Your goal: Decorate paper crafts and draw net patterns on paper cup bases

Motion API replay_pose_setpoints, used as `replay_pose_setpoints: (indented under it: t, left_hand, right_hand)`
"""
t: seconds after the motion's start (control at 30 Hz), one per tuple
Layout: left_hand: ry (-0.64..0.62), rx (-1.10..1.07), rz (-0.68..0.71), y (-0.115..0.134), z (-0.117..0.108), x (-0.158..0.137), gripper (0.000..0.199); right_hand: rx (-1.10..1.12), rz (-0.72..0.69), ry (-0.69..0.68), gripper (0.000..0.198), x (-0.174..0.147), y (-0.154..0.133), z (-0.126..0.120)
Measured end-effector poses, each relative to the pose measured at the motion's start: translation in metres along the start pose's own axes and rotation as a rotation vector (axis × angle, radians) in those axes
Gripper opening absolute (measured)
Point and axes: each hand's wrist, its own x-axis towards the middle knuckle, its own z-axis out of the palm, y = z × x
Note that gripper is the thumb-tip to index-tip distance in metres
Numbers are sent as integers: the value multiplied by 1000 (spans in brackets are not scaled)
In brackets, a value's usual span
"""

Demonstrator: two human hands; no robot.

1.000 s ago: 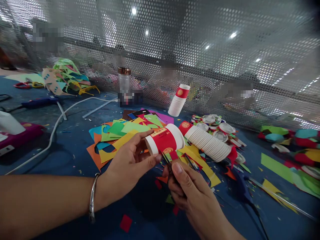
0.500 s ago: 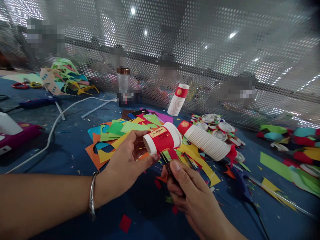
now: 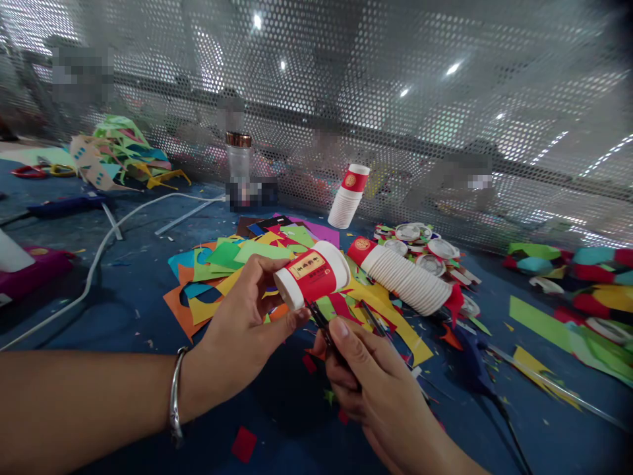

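My left hand [image 3: 247, 330] holds a red and white paper cup [image 3: 312, 274] on its side by the open rim, above the blue table. My right hand [image 3: 368, 379] grips small dark scissors [image 3: 324, 324] whose blades touch the cup's rim from below. A red strip hangs from the cup beside the blades. A silver bracelet [image 3: 174, 402] sits on my left wrist.
Coloured paper sheets [image 3: 232, 260] lie behind the cup. A lying stack of paper cups [image 3: 403, 277], an upright stack [image 3: 349, 196] and several cut cup bottoms [image 3: 420, 239] are to the right. A white cable [image 3: 106, 241], a glue gun [image 3: 64, 203] and a perforated metal screen [image 3: 346, 99] stand beyond.
The cup has turned a little in my left hand and shifted slightly left and down. The scissors stay at its rim, moved along with it.
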Motion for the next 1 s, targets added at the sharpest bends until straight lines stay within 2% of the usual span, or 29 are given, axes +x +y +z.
replay_pose_setpoints:
  t: [0.37, 0.67, 1.0]
  left_hand:
    - [-1, 240, 106, -6, -8, -2, 44]
    - [-31, 323, 104, -4, -9, 3, 44]
    - [1, 479, 237, -4, -14, 3, 45]
  right_hand:
    - [25, 43, 20, 50, -2, -1, 3]
    - [50, 43, 16, 51, -4, 0, 5]
    - [92, 26, 33, 52, -5, 0, 9]
